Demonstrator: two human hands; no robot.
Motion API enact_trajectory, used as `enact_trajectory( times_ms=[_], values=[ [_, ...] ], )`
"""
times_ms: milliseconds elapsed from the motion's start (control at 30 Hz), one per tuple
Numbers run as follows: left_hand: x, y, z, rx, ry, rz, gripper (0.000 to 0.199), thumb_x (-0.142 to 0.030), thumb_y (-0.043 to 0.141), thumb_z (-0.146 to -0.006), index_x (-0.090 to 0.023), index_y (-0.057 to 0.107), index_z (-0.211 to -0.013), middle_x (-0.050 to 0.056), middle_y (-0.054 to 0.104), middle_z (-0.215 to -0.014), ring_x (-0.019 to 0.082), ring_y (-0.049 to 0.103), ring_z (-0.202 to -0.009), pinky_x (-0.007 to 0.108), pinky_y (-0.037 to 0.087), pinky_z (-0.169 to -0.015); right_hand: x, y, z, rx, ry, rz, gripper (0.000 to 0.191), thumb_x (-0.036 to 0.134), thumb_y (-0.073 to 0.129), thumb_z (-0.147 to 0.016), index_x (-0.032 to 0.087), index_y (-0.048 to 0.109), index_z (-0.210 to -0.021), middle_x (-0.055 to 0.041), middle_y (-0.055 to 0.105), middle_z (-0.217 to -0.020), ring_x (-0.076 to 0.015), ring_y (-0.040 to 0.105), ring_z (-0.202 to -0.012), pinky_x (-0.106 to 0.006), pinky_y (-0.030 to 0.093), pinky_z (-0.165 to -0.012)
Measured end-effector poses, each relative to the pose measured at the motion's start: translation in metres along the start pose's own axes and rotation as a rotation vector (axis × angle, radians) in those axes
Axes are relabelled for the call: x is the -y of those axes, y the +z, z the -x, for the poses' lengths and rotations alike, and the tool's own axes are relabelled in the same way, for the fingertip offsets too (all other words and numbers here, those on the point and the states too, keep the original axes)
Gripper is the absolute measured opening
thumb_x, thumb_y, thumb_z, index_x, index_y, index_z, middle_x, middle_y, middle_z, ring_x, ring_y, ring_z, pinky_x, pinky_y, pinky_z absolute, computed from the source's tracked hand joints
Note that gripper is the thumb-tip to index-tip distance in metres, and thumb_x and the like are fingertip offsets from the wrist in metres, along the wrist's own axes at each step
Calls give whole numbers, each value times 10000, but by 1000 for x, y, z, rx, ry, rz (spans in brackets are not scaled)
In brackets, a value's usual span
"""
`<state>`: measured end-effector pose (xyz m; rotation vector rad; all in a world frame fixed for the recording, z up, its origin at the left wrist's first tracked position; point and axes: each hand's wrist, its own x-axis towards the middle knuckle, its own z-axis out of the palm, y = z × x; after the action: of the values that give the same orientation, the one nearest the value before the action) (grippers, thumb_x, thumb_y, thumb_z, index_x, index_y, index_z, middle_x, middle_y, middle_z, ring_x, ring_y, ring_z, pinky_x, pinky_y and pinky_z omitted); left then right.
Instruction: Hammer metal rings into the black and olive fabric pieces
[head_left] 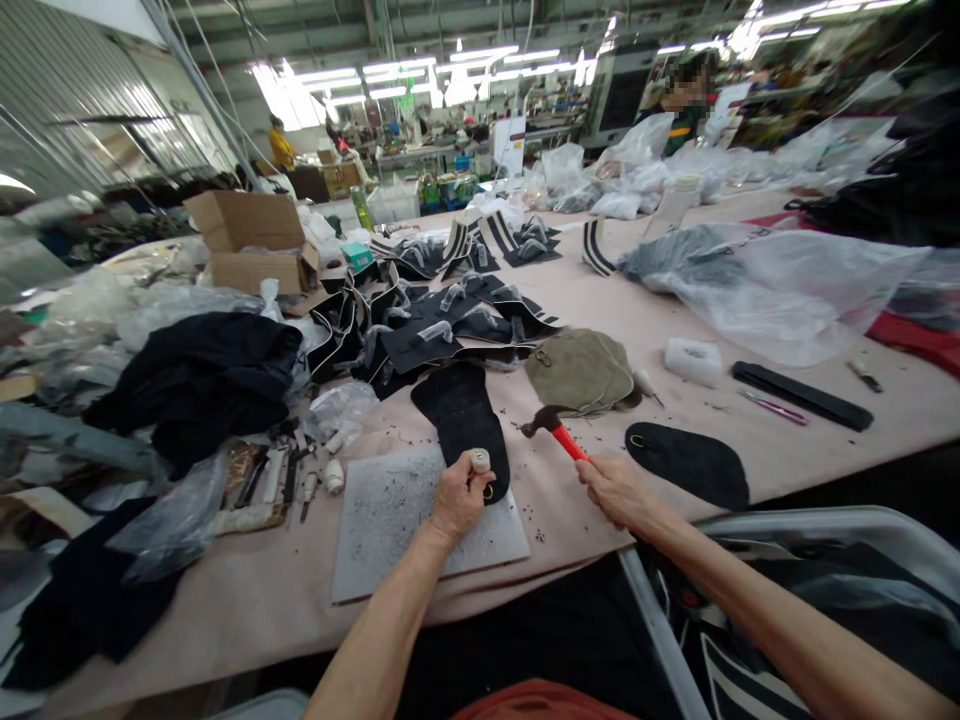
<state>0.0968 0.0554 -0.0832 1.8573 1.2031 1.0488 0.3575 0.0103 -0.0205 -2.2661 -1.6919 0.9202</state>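
My left hand (460, 500) is closed round a small tool with a round, whitish top (480, 460), held upright on a black fabric piece (469, 415). Beside those fingers a small yellow ring shows at the end of the piece, which lies partly on a grey board (382, 520) strewn with dark specks. To the right, my right hand (611, 488) grips the red handle of a hammer (566, 437); its dark head points left, apart from the tool. Another black piece (690, 465) with a yellow ring lies right of the hammer.
Olive fabric pieces (581, 370) lie beyond the hammer. Black pieces with striped straps (435, 325) are heaped farther back. Hand tools (281, 480) and dark cloth (210, 380) are at left, near a cardboard box (255, 240). A black strip (802, 395) and plastic bags are at right.
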Motion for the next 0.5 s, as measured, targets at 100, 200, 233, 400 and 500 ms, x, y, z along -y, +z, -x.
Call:
enact_trajectory(
  times_ms=[100,200,233,400,500],
  values=[
    [0,0,0,3,-17,37,60,-204,586,-880,-202,595,-939,44,728,-865,188,716,-784,299,575,-736,-5,25,-13,-210,-52,182,258,347,494,-965,134,634,-1011,-163,679,-978,-258,662,-894,-334,460,-754],
    [0,0,1,-16,-37,53,101,-239,615,-867,-195,614,-957,45,727,-871,189,717,-781,301,586,-733,24,47,-23,-298,-128,96,341,344,552,-935,117,615,-1182,-193,659,-1171,-280,628,-1102,-344,451,-895],
    [-1,-1,0,-26,-38,53,118,-250,627,-860,-191,621,-962,44,727,-869,189,716,-776,302,590,-733,39,53,-27,-228,-127,7,358,367,559,-931,120,619,-1184,-180,675,-1154,-269,637,-1092,-328,454,-888],
    [-3,-2,-2,-59,-51,91,140,-256,655,-817,-180,653,-934,29,729,-821,182,712,-719,294,601,-698,87,80,-37,13,-72,-208,501,445,751,-756,110,629,-1108,-170,698,-1113,-290,664,-1014,-310,467,-782],
    [-5,7,-1,-180,-86,54,177,-300,710,-788,-182,672,-914,22,722,-786,179,695,-686,294,592,-681,88,91,-33,-47,-67,-194,452,421,701,-799,115,599,-1117,-181,680,-1156,-294,649,-1060,-324,457,-825]
  ],
)
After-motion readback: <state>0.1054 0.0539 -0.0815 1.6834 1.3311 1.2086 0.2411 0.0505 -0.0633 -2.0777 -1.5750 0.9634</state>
